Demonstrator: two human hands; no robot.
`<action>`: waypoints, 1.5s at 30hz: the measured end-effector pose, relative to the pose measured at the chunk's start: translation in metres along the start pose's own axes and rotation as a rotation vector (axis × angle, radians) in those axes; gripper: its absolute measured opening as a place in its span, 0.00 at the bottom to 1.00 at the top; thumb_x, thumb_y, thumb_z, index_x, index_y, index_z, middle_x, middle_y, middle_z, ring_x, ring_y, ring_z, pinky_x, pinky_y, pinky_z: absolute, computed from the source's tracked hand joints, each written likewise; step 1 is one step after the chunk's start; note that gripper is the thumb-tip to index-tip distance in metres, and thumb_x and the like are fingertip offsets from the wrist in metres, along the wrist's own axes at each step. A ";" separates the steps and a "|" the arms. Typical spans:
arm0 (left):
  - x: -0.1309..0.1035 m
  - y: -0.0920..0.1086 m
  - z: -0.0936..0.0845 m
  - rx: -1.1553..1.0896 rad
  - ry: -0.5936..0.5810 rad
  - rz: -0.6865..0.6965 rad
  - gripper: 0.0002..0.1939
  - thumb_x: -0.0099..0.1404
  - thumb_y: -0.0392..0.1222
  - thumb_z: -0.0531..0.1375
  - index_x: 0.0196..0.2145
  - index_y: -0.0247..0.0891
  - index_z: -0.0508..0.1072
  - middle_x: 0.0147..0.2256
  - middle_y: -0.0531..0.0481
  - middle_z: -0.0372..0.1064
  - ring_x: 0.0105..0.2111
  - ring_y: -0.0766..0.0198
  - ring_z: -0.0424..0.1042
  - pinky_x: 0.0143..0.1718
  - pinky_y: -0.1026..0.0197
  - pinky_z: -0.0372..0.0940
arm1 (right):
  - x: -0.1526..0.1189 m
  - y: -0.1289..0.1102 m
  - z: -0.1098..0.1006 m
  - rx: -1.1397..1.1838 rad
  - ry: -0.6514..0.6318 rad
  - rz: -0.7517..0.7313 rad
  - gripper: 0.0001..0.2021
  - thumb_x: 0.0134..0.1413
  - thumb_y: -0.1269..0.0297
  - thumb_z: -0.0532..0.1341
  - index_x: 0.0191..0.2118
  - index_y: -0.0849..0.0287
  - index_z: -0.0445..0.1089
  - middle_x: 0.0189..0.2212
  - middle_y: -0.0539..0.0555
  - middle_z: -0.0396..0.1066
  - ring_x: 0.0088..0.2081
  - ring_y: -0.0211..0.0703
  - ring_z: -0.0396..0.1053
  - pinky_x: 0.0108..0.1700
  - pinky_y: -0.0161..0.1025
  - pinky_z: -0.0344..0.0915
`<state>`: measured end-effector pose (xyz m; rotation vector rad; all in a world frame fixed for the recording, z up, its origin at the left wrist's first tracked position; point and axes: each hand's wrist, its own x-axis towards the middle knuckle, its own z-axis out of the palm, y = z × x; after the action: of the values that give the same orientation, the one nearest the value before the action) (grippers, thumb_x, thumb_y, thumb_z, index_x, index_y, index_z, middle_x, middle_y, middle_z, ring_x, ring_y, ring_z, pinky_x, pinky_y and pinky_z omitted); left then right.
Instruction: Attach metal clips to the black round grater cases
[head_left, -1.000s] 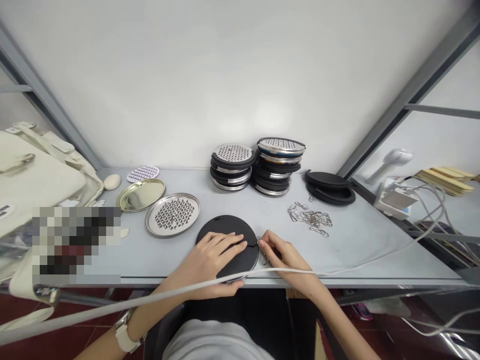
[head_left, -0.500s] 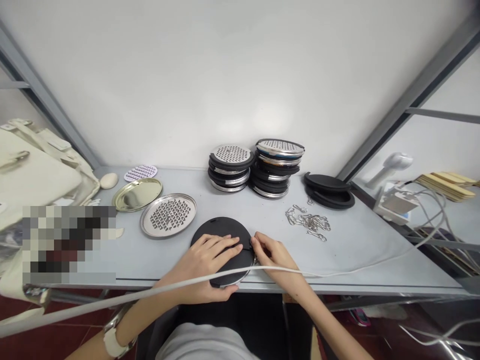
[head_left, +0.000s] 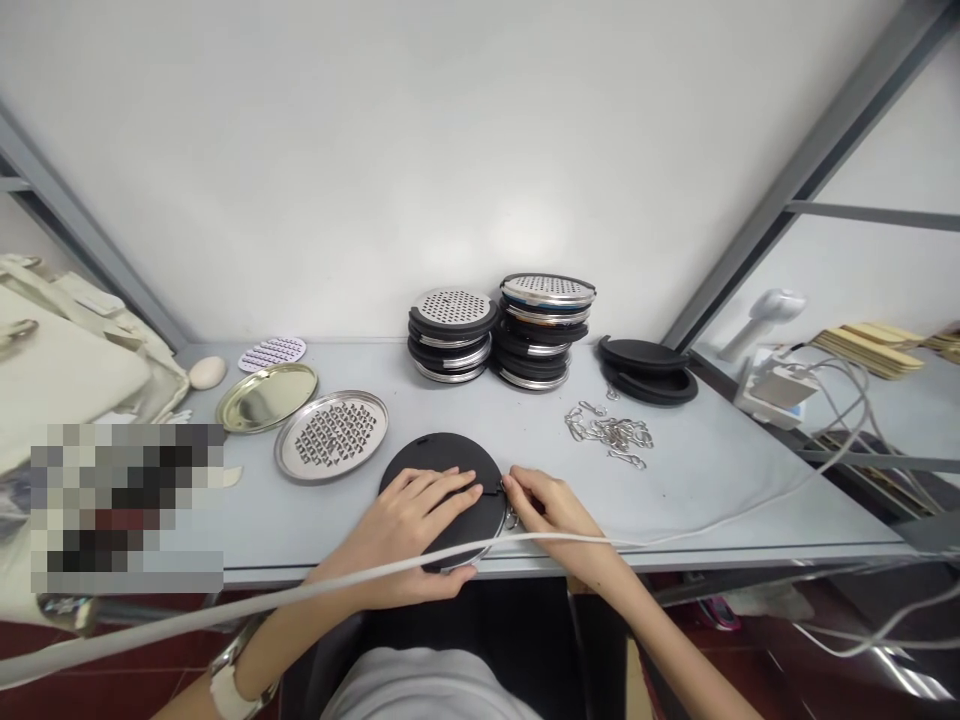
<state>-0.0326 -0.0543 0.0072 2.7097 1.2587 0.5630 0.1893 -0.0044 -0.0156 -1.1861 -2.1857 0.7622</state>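
A round black disc (head_left: 450,455) with a metal rim lies near the table's front edge. My left hand (head_left: 409,520) rests over it, fingers on top and thumb along the near rim, gripping it. At the disc's right edge my right hand (head_left: 551,510) pinches a small metal clip, mostly hidden by the fingers; a ring of it (head_left: 512,519) shows below them. Several metal clips (head_left: 615,432) lie in a loose pile to the right. On the left are a silver grater disc (head_left: 334,435) and a gold-coloured lid (head_left: 268,397).
Two stacks of black-rimmed discs, the left (head_left: 452,335) and the right (head_left: 544,335), stand by the wall. Black covers (head_left: 649,370) lie at the back right. A white cable (head_left: 337,575) crosses before my wrists. A purple grater disc (head_left: 271,353) lies back left.
The view has shifted slightly, with the table's items a little further left. Both hands keep nearly the same hold, and more of the metal ring shows below my right fingers.
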 end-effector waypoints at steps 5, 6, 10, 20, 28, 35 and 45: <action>-0.001 0.001 -0.001 0.000 -0.001 -0.007 0.33 0.59 0.46 0.59 0.61 0.42 0.59 0.60 0.48 0.59 0.59 0.54 0.59 0.57 0.51 0.54 | 0.001 0.002 0.001 0.002 -0.003 -0.004 0.17 0.67 0.59 0.47 0.25 0.57 0.52 0.21 0.46 0.56 0.24 0.36 0.55 0.29 0.34 0.52; -0.001 0.001 -0.001 -0.001 -0.003 -0.008 0.33 0.59 0.46 0.60 0.61 0.42 0.59 0.60 0.48 0.59 0.59 0.54 0.59 0.57 0.51 0.54 | 0.001 0.003 0.001 0.002 -0.003 -0.005 0.18 0.67 0.60 0.47 0.24 0.57 0.52 0.21 0.46 0.56 0.24 0.36 0.55 0.29 0.34 0.52; -0.001 0.001 -0.002 -0.004 -0.003 -0.003 0.33 0.59 0.46 0.60 0.61 0.42 0.59 0.60 0.47 0.59 0.59 0.54 0.59 0.57 0.51 0.54 | 0.001 0.003 0.001 0.021 -0.004 0.001 0.18 0.67 0.59 0.47 0.24 0.57 0.52 0.20 0.46 0.56 0.24 0.36 0.54 0.29 0.34 0.51; -0.001 -0.001 -0.001 0.001 -0.001 0.002 0.33 0.59 0.45 0.59 0.61 0.42 0.58 0.60 0.48 0.59 0.59 0.55 0.58 0.58 0.51 0.53 | 0.005 -0.002 0.009 0.002 0.054 0.061 0.19 0.67 0.57 0.46 0.24 0.57 0.51 0.19 0.45 0.54 0.22 0.36 0.52 0.28 0.35 0.49; -0.001 0.000 0.000 0.019 -0.005 0.002 0.34 0.58 0.46 0.59 0.61 0.42 0.58 0.60 0.48 0.58 0.59 0.54 0.58 0.57 0.51 0.54 | 0.002 -0.001 0.002 -0.074 0.000 -0.018 0.15 0.66 0.62 0.47 0.26 0.56 0.53 0.22 0.47 0.60 0.26 0.38 0.58 0.31 0.35 0.53; -0.002 0.000 0.000 0.012 -0.008 0.000 0.33 0.59 0.46 0.59 0.61 0.42 0.58 0.61 0.48 0.58 0.59 0.54 0.58 0.58 0.52 0.53 | -0.002 0.002 -0.001 -0.077 -0.047 -0.069 0.14 0.67 0.65 0.47 0.27 0.56 0.54 0.24 0.48 0.62 0.29 0.40 0.62 0.33 0.36 0.56; -0.002 0.000 0.000 0.007 0.008 0.008 0.33 0.58 0.45 0.59 0.61 0.42 0.59 0.60 0.48 0.59 0.59 0.54 0.59 0.57 0.52 0.54 | -0.001 0.002 -0.004 -0.074 -0.077 -0.095 0.15 0.69 0.63 0.46 0.29 0.57 0.58 0.27 0.50 0.64 0.32 0.41 0.63 0.37 0.37 0.58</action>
<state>-0.0341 -0.0555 0.0066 2.7220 1.2552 0.5712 0.1939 -0.0037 -0.0139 -1.0962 -2.3332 0.7036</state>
